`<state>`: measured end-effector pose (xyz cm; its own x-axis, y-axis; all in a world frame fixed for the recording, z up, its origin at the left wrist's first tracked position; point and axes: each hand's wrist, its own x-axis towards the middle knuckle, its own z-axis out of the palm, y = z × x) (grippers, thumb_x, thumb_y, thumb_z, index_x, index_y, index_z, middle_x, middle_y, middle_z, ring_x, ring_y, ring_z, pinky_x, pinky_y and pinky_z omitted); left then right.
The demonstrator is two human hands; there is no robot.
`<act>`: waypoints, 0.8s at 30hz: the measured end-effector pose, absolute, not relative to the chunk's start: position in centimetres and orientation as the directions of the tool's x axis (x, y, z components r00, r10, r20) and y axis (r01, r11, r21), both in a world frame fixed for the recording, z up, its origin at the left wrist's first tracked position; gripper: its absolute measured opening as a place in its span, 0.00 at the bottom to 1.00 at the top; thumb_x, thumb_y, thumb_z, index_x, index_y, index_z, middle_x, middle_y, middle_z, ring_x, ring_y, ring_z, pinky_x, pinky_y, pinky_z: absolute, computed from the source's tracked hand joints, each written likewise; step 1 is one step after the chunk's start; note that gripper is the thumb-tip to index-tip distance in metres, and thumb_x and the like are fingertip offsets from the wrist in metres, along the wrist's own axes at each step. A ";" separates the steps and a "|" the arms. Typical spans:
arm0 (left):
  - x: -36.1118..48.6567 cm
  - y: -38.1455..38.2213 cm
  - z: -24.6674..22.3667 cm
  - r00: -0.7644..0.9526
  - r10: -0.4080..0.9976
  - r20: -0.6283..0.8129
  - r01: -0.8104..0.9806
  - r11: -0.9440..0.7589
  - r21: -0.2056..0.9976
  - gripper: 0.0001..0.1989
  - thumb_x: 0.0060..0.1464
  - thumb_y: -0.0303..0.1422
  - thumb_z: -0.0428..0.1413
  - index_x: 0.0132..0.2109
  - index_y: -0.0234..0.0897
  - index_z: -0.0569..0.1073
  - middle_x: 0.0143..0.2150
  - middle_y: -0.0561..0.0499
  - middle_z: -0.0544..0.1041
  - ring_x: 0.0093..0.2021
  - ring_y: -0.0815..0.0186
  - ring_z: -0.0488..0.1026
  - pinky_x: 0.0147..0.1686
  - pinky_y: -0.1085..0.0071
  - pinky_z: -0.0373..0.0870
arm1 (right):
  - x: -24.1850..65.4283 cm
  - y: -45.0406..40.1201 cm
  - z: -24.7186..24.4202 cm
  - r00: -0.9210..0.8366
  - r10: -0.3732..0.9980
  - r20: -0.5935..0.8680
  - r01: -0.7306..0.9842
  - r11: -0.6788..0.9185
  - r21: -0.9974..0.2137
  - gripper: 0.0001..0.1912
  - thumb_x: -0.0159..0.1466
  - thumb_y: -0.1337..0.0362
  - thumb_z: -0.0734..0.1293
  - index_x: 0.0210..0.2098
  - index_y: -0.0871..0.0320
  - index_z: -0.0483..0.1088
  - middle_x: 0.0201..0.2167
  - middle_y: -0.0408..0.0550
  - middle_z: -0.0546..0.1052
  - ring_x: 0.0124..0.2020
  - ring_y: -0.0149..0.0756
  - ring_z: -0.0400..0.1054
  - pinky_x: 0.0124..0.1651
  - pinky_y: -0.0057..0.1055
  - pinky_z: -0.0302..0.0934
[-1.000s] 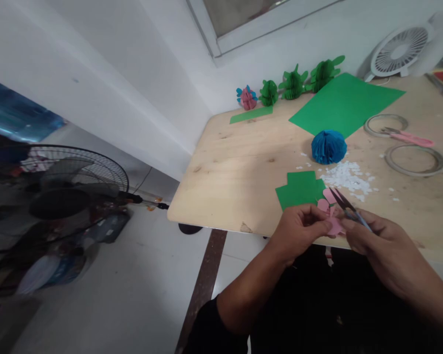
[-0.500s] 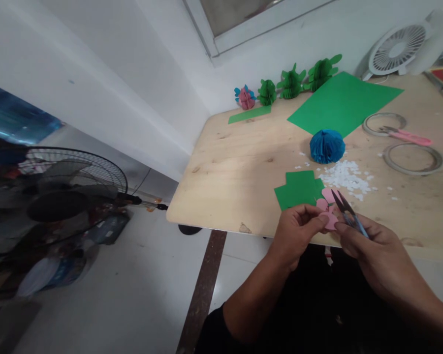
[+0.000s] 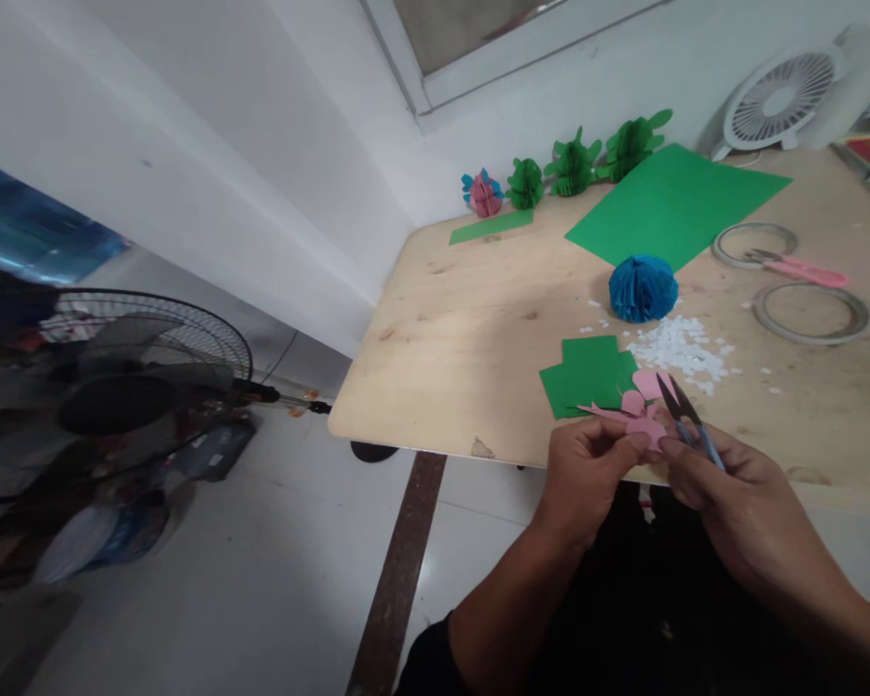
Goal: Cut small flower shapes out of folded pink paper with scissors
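Near the table's front edge, my left hand (image 3: 584, 474) pinches a rounded pink paper cutout (image 3: 648, 432) between thumb and fingers. My right hand (image 3: 743, 498) is closed around blue-handled snips (image 3: 685, 414), whose dark blades point up and away. Its thumb and fingertip also reach the right edge of the pink cutout. Just beyond my hands lie more pink paper pieces (image 3: 652, 384) and overlapping green paper pieces (image 3: 589, 372). A blue pleated paper ball (image 3: 643, 290) rests farther back beside scattered white paper bits (image 3: 678, 348).
Pink-handled snips (image 3: 804, 269) lie across one tape roll (image 3: 729, 253), near another tape roll (image 3: 852, 314). A large green sheet (image 3: 681, 208) lies toward the wall. Several paper figures (image 3: 572, 166) stand along it. A white fan (image 3: 779, 101) sits at the back right.
Thin pink paper strips now show above my left hand, over the green pieces. Its fingers have shifted slightly on the cutout. The snips stay in my right hand.
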<state>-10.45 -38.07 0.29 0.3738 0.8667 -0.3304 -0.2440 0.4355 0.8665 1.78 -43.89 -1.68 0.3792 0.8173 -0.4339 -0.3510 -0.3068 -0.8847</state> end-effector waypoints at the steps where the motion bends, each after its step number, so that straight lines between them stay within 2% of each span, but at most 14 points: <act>1: -10.5 -38.1 0.3 0.366 0.872 -0.324 -0.233 0.423 0.876 0.12 0.44 0.39 0.69 0.26 0.35 0.80 0.26 0.51 0.79 0.30 0.68 0.74 0.40 0.70 0.71 | 1.8 -43.8 -1.6 0.381 0.819 -0.429 -0.343 -0.306 -0.888 0.16 0.53 0.50 0.77 0.26 0.54 0.72 0.16 0.36 0.60 0.19 0.27 0.50 0.20 0.26 0.48; 7: -10.3 -38.2 0.3 0.326 0.892 -0.312 -0.240 0.397 0.886 0.13 0.43 0.40 0.69 0.25 0.36 0.78 0.24 0.53 0.77 0.28 0.70 0.71 0.38 0.71 0.70 | 1.7 -43.6 -1.4 0.384 0.831 -0.403 -0.305 -0.298 -0.904 0.17 0.54 0.50 0.76 0.25 0.54 0.70 0.15 0.36 0.59 0.18 0.27 0.48 0.19 0.27 0.46; 16: -10.1 -38.1 0.7 0.295 0.903 -0.313 -0.228 0.385 0.894 0.20 0.38 0.46 0.71 0.22 0.36 0.74 0.22 0.54 0.73 0.27 0.71 0.67 0.33 0.72 0.66 | 1.7 -43.6 -1.3 0.373 0.820 -0.434 -0.381 -0.291 -0.877 0.20 0.50 0.54 0.78 0.19 0.53 0.65 0.14 0.36 0.58 0.18 0.27 0.49 0.19 0.26 0.50; 20: -10.1 -38.0 0.4 0.279 0.914 -0.295 -0.181 0.352 0.918 0.21 0.39 0.47 0.70 0.22 0.36 0.73 0.22 0.55 0.72 0.26 0.71 0.65 0.31 0.72 0.63 | 1.7 -43.4 -1.1 0.364 0.814 -0.452 -0.392 -0.306 -0.868 0.18 0.49 0.54 0.79 0.20 0.53 0.67 0.14 0.36 0.59 0.18 0.28 0.50 0.18 0.27 0.52; 24: -10.2 -38.0 0.2 0.287 0.919 -0.272 -0.186 0.331 0.925 0.18 0.42 0.44 0.69 0.21 0.36 0.73 0.22 0.55 0.72 0.26 0.71 0.65 0.31 0.73 0.63 | 1.7 -43.4 -0.9 0.381 0.804 -0.457 -0.405 -0.299 -0.864 0.18 0.47 0.54 0.80 0.20 0.52 0.69 0.15 0.36 0.59 0.18 0.28 0.49 0.18 0.28 0.52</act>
<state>-10.19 -37.98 0.21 0.2865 0.9188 -0.2715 -0.1856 0.3313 0.9251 1.70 -43.42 -0.88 0.3807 0.8041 -0.4567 -0.4052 -0.2990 -0.8640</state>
